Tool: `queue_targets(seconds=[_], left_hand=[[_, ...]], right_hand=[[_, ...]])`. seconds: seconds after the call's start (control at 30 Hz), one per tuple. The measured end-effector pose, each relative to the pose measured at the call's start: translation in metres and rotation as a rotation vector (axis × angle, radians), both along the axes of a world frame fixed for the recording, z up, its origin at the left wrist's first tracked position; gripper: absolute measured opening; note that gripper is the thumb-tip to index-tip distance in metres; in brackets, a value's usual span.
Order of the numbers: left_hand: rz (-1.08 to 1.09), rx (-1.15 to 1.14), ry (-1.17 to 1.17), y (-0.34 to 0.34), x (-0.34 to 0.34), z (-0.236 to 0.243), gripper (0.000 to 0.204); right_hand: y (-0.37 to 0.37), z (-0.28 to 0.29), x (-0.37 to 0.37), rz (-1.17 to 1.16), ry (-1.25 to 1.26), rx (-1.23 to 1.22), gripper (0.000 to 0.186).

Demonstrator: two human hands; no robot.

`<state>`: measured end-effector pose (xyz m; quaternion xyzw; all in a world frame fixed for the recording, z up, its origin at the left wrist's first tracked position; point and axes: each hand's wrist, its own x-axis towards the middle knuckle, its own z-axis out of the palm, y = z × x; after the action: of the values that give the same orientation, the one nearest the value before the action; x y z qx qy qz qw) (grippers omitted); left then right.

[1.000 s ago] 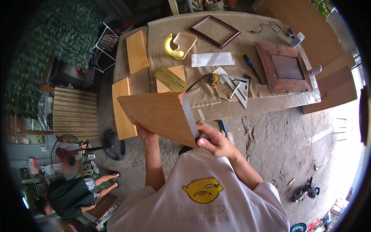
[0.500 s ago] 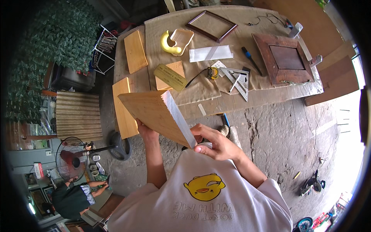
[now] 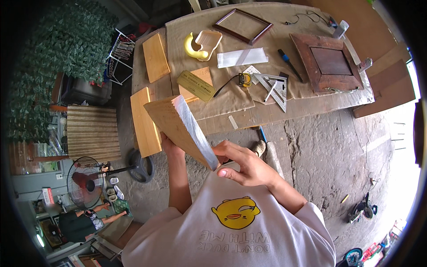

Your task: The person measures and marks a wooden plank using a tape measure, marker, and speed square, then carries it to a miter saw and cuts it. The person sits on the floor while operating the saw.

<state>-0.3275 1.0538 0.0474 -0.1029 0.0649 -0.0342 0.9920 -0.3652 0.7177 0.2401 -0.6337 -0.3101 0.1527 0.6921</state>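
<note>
A flat wooden board [image 3: 171, 124] is held up tilted in front of my chest, with its silvery-grey long edge turned upward. My left hand [image 3: 172, 149] grips it from the left; most of those fingers are hidden behind the wood. At the near corner, my right hand [image 3: 249, 165] is closed, with bent fingers and thumb at the end of the grey edge. Something pale shows under the right palm, too covered to name. Beyond the board, a yellowish printed plate [image 3: 195, 86] lies across a small wood block [image 3: 203, 75] on the table.
The cloth-covered table [image 3: 178, 26] bears a tape measure [image 3: 244, 79], a triangular square [image 3: 278, 94], a brush [image 3: 290, 65], an empty frame [image 3: 242, 26], a dark wooden frame [image 3: 329, 66] and loose boards [image 3: 146, 122]. A fan [image 3: 86, 182] and another person [image 3: 82, 224] are at the lower left.
The board has swung a little to the right and tilted, so more of its grey edge faces up. Both hands keep hold. The other person at the lower left has shifted posture.
</note>
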Motion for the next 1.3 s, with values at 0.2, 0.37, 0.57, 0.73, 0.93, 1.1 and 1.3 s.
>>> queue_targets(seconds=[0.2, 0.37, 0.57, 0.73, 0.93, 1.1, 1.3], left_hand=[[0.007, 0.073, 0.078, -0.002, -0.001, -0.004, 0.060], [-0.015, 0.038, 0.176, -0.006, 0.001, -0.005, 0.059], [0.026, 0.104, 0.316, -0.011, 0.008, 0.003, 0.059], [0.026, 0.216, 0.277, -0.016, 0.011, 0.017, 0.057], [0.043, 0.271, 0.315, -0.013, 0.012, 0.020, 0.055], [0.057, 0.312, 0.268, -0.015, 0.011, 0.022, 0.055], [0.036, 0.297, 0.196, -0.027, 0.012, 0.039, 0.059]], right_hand=[[-0.004, 0.000, -0.003, -0.008, 0.017, -0.006, 0.054], [-0.006, -0.002, -0.006, -0.061, 0.054, 0.017, 0.053], [-0.006, -0.005, -0.006, -0.113, 0.104, 0.019, 0.047], [-0.007, -0.007, -0.007, -0.182, 0.127, -0.009, 0.044], [-0.010, -0.011, -0.010, -0.237, 0.169, 0.011, 0.042], [-0.011, -0.025, -0.017, -0.265, 0.222, 0.095, 0.040], [-0.017, -0.042, -0.020, -0.263, 0.314, 0.265, 0.030]])
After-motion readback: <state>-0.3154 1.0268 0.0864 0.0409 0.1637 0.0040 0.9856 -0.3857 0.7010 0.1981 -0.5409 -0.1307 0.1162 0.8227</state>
